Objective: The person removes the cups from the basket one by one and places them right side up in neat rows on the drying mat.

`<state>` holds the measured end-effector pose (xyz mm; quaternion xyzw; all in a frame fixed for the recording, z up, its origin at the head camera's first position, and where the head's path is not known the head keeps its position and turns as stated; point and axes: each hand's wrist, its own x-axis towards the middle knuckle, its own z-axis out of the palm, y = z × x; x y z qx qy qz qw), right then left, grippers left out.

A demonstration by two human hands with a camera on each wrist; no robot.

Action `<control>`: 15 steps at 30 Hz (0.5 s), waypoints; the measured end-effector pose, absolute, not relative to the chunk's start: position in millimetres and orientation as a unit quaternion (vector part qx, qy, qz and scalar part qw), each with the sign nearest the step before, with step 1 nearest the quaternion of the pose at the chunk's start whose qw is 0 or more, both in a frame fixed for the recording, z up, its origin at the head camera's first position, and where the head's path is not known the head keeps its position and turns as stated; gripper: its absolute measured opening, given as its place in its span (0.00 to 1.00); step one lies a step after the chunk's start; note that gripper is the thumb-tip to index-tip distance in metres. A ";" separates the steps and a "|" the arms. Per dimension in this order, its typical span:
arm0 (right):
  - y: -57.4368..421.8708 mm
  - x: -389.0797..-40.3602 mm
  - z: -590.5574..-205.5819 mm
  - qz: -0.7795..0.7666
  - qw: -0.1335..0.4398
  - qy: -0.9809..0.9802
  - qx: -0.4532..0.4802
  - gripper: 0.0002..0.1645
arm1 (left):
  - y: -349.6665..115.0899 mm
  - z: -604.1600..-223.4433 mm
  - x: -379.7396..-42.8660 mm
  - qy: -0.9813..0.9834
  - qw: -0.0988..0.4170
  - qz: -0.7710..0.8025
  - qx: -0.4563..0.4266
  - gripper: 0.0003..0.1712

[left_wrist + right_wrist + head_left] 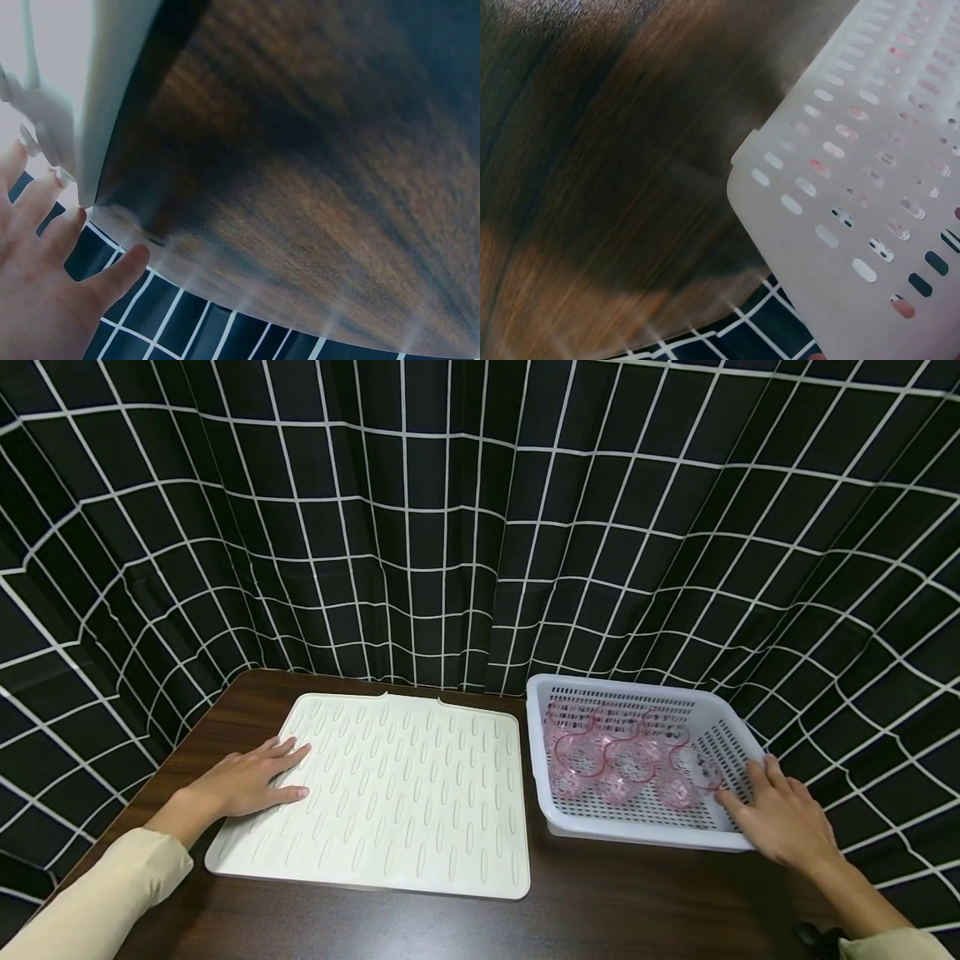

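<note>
My left hand (251,781) rests on the left edge of a white ribbed drying mat (405,793), fingers and thumb spread. In the left wrist view the palm of this left hand (52,262) faces the camera, fingertips at the mat's edge. On the right, a white slotted plastic basket (637,837) holds several clear, pink-tinted cups (630,762) with their round rims facing up. My right hand (787,818) lies over the basket's front right rim with loosely extended fingers, the thumb reaching inside near a cup. The right wrist view shows the slotted basket wall (840,180) close up.
Both the mat and the basket stand on a dark brown wooden table (360,927). A black curtain with a white grid (420,527) hangs behind the table and along both sides. The basket stands just right of the mat, with a narrow gap between them.
</note>
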<state>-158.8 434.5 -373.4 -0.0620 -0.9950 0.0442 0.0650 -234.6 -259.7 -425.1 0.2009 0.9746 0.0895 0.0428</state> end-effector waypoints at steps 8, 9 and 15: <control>427.7 -157.8 -377.2 0.049 0.077 -0.995 -0.045 0.48 | -261.2 -427.8 -234.1 0.974 0.049 0.093 0.199 0.48; 427.1 -157.7 -377.5 0.049 0.079 -0.995 -0.043 0.48 | -261.3 -428.1 -234.1 0.974 0.049 0.093 0.199 0.48; 425.7 -159.4 -374.1 0.039 0.064 -0.996 -0.037 0.50 | -261.1 -427.4 -234.7 0.974 0.045 0.093 0.199 0.47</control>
